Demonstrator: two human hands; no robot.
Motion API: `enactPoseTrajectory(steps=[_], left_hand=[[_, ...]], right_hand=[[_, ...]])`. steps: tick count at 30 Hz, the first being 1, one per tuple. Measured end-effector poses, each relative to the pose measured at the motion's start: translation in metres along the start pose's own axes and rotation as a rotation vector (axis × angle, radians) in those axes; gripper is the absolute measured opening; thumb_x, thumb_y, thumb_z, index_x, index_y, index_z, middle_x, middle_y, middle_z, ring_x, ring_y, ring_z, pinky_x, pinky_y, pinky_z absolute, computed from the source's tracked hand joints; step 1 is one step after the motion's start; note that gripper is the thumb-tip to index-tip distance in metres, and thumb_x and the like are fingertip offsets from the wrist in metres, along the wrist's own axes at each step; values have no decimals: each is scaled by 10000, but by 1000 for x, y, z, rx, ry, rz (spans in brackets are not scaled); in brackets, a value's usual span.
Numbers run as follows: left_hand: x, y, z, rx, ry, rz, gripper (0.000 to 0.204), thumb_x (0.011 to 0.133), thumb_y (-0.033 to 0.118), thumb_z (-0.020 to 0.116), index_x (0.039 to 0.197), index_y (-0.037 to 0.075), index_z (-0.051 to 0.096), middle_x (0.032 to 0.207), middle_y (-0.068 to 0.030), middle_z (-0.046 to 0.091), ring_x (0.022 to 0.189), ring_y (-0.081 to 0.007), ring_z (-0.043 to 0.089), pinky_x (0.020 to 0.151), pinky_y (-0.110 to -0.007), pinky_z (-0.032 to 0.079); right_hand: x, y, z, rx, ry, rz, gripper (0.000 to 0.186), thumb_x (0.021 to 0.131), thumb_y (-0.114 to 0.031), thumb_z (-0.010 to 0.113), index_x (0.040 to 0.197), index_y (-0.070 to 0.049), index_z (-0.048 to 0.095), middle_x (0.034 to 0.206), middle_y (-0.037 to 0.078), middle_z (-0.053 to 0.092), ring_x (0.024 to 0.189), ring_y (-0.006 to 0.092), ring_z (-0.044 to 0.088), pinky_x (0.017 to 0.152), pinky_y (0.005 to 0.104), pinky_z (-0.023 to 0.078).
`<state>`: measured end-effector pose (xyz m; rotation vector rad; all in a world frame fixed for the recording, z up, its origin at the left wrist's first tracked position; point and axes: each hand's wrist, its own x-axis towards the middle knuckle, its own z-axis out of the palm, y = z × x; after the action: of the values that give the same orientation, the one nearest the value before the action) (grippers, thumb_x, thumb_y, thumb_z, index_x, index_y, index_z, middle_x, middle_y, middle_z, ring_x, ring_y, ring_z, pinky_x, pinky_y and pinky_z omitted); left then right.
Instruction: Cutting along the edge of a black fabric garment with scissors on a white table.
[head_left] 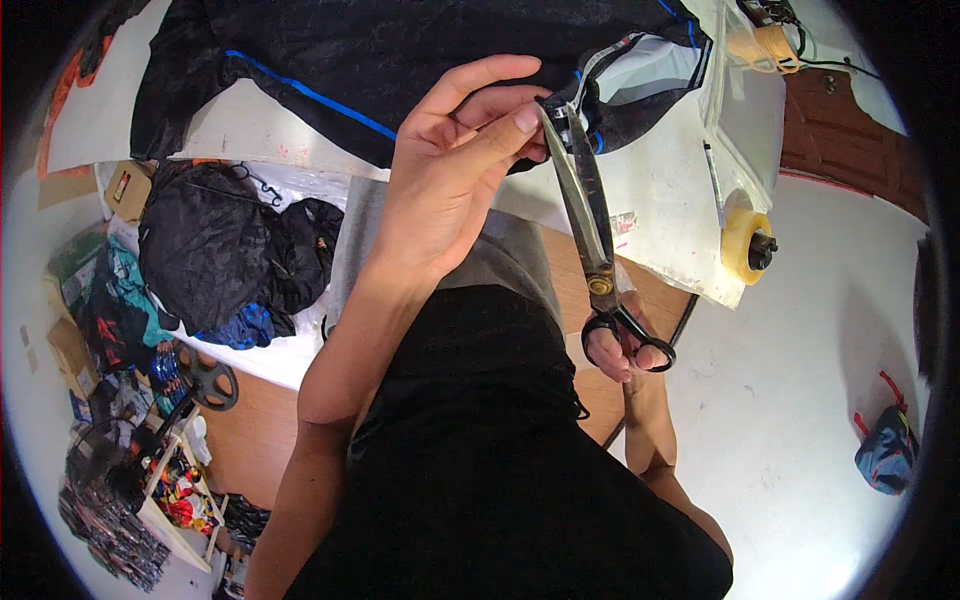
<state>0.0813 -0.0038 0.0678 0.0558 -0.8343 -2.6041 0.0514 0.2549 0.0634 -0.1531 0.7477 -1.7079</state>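
A black garment with blue piping (310, 50) lies spread over the white table. My left hand (455, 165) pinches a small part of its edge between thumb and fingers, lifting it a little. Through the black handle loops of a large pair of scissors (590, 230) go the fingers of my right hand (622, 345). The blades are slightly apart, and their tips reach the garment's edge just beside my left fingertips. Near the tips, a zipper and a pale grey lining (645, 75) show in the garment's opening. What exactly lies between the blades is too small to tell.
On the white table (680, 245), a roll of clear tape (742, 245) and a pen (714, 175) lie at the right. Dark clothes (215, 245) are piled at the left, above a crate of colourful items (183, 495). A blue bag (887, 450) is at the far right.
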Motion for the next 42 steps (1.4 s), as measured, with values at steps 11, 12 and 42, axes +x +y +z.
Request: enactPoseTrajectory(steps=[11, 12, 42], left_hand=[[0, 1, -4, -8, -40, 34, 356, 896, 11, 502, 1249, 56, 477, 1059, -74, 624, 985, -144, 572, 889, -341, 438], [0, 0, -4, -14, -44, 37, 357, 897, 11, 501, 1250, 58, 477, 1058, -74, 624, 983, -144, 573, 888, -339, 439], [-4, -2, 0, -53, -105, 40, 443, 860, -34, 517, 1287, 46, 430, 1105, -75, 597, 996, -144, 557, 855, -318, 429]], right_hand=[[3, -1, 3, -14, 12, 67, 495, 681, -335, 787, 512, -38, 430, 407, 10, 441, 278, 66, 409, 266, 163, 270], [3, -1, 2, -9, 4, 48, 492, 682, -332, 787, 515, -39, 429, 410, 7, 441, 277, 67, 411, 265, 161, 268], [0, 5, -1, 152, -97, 17, 531, 650, -412, 803, 573, -25, 448, 443, -13, 435, 310, 54, 417, 280, 144, 285]])
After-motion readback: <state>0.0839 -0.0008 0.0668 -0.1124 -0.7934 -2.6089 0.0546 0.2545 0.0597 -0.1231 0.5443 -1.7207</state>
